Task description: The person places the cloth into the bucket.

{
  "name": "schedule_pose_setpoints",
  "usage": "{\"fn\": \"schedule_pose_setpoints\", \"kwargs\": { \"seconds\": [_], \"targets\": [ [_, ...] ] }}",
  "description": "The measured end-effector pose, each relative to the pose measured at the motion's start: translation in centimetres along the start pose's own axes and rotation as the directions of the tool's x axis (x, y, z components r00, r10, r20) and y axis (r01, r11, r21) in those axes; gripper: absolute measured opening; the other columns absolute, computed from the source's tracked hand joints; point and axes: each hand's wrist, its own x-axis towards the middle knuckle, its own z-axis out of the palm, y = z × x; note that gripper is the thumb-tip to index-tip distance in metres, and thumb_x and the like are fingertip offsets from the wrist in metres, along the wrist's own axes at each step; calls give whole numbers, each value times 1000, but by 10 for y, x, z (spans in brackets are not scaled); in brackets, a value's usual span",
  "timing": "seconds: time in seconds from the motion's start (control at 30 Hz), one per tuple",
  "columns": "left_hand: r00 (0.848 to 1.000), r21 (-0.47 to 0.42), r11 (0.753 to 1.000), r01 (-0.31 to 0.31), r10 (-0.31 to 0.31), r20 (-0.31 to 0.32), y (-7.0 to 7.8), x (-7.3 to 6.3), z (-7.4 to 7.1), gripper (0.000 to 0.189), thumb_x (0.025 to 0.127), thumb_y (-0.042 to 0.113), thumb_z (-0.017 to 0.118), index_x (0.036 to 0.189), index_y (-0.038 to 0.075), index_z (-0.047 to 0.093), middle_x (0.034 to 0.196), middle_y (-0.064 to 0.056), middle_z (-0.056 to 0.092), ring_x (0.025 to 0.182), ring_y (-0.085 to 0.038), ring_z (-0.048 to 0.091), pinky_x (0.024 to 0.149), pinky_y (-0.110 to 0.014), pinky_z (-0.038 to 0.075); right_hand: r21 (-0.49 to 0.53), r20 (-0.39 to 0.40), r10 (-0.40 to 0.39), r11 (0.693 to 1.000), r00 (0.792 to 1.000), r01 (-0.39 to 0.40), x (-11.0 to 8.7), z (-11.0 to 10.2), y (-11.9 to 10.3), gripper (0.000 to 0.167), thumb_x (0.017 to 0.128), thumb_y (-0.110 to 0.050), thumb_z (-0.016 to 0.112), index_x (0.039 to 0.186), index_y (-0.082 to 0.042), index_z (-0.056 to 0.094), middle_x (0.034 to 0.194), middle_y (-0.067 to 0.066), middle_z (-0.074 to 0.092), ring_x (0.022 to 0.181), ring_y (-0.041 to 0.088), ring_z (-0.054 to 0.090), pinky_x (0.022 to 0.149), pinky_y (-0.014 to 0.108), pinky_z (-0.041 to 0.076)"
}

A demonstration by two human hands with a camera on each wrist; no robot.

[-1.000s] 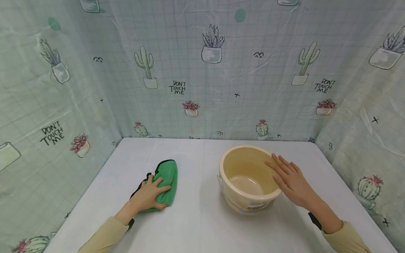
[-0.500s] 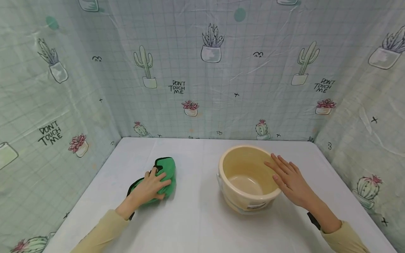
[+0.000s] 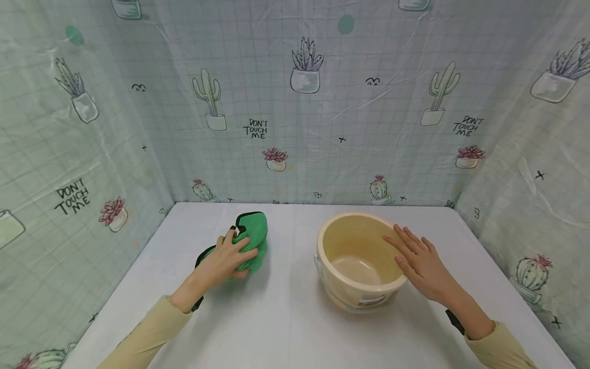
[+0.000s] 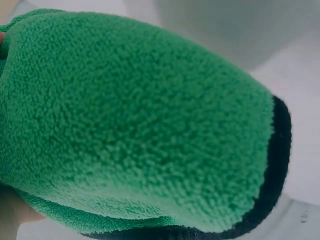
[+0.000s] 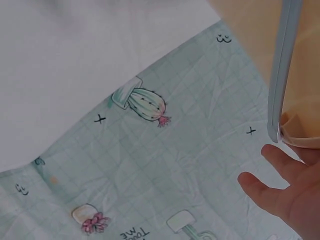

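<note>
A folded green fleecy cloth (image 3: 254, 231) with black edging hangs a little above the table on the left side. My left hand (image 3: 220, 265) grips it from above, its fingers pressed into the folds. In the left wrist view the cloth (image 4: 145, 115) fills most of the picture and hides nearly all of that hand. On the right stands a cream bucket (image 3: 328, 259), upright, its visible inside bare. My right hand (image 3: 426, 270) rests against the bucket's right rim with fingers straight. The right wrist view shows the bucket's grey handle (image 5: 282, 75) hanging beside my fingertips (image 5: 272, 155).
Both things are over a white table (image 3: 286, 328). A pale green curtain (image 3: 332, 118) printed with potted cacti encloses the table's back and both sides.
My left hand has lifted the green cloth off the table and carried it forward and slightly right. My right hand and the bucket have stayed in place.
</note>
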Motion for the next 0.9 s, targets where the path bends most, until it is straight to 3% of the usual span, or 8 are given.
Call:
{"fn": "schedule_pose_setpoints", "kwargs": {
  "seconds": [0.2,0.47,0.77,0.9],
  "targets": [
    [997,55,998,-43,46,-54,-4,23,-19,38,67,39,69,91,19,47,85,-3,45,81,-36,46,50,-33,36,-63,-15,-7,998,1000,6,1,-1,-1,48,90,-21,48,137,-26,36,146,11,28,134,34,23,95,62,18],
    [986,94,989,-116,127,-113,-5,62,-50,38,71,40,65,95,20,46,87,-2,46,86,-35,47,54,-34,41,-61,-22,-4,998,1000,3,1,-2,-2,46,92,-24,45,137,-25,36,144,13,30,134,34,23,94,62,18],
    [966,128,975,-181,200,-163,6,109,-81,35,75,42,60,99,23,45,94,-1,49,97,-36,47,72,-39,48,-23,-23,-2,1000,1000,2,-2,-1,-1,46,93,-23,44,138,-24,35,147,10,27,137,30,18,95,62,18],
    [952,160,965,-210,239,-191,14,128,-91,34,76,44,58,101,25,44,94,1,49,98,-35,48,72,-38,48,-24,-11,7,1000,1000,-8,-1,-1,-2,46,93,-24,44,138,-25,34,147,10,25,137,32,18,95,63,17]
  ]
}}
